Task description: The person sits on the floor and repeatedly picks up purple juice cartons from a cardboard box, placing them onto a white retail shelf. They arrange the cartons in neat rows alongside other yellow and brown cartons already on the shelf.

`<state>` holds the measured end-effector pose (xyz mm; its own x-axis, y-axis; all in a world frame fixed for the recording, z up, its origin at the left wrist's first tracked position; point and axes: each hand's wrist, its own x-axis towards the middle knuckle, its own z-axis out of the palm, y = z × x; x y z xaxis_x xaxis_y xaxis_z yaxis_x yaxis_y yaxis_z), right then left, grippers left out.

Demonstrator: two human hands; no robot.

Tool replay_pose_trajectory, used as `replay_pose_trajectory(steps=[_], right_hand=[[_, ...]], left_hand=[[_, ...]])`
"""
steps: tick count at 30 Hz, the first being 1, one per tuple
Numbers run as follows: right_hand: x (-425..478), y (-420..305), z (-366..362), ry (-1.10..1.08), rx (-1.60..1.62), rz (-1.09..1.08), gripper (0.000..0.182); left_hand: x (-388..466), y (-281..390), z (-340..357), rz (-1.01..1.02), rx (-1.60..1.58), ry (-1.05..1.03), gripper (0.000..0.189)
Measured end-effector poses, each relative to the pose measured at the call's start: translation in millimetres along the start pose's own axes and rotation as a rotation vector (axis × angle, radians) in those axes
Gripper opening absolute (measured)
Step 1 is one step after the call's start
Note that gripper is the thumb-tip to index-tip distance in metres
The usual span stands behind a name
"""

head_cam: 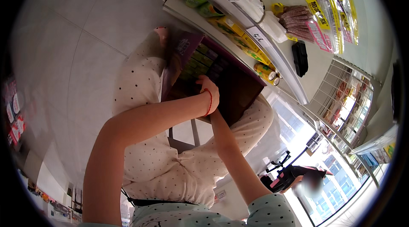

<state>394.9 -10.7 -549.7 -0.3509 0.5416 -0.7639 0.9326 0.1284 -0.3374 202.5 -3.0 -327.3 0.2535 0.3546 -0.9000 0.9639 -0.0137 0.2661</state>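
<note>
A purple cardboard box (182,53) stands tilted and open between my knees. Inside it, stacked green packs (196,64) fill the far left, with darker purple packs (219,67) beside them; the near part is dark. My left hand (209,87), with a red string bracelet (210,102) on its wrist, reaches into the box. Its fingers are bent near the green packs, and whether they grip anything is not clear. My right forearm (222,132) passes under the left wrist, which hides my right hand.
To the right runs a shelf (274,57) with yellow cartons (244,40), drink cans (265,72), bagged snacks (319,19) and a black object (299,58). A wire rack (338,89) stands beyond. Another person (297,177) is near the glass front. Pale tiled floor (73,51) lies left.
</note>
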Motion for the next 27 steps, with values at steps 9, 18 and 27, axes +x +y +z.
replay_pose_trajectory(steps=[9,18,27], right_hand=[[10.0,-16.2,-0.8,0.048,-0.026,0.027,0.077],[7.2,-25.9,15.8,0.092,-0.045,0.044,0.079],[89.2,3.7,-24.1,0.161,0.133,0.041,0.081]], left_hand=[[5.4,-3.0,3.6,-0.027,0.046,0.183,0.035],[44.3,5.4,22.9,-0.102,0.217,0.098,0.030],[-14.4,-6.3,-1.6,0.150,0.105,0.032,0.046]])
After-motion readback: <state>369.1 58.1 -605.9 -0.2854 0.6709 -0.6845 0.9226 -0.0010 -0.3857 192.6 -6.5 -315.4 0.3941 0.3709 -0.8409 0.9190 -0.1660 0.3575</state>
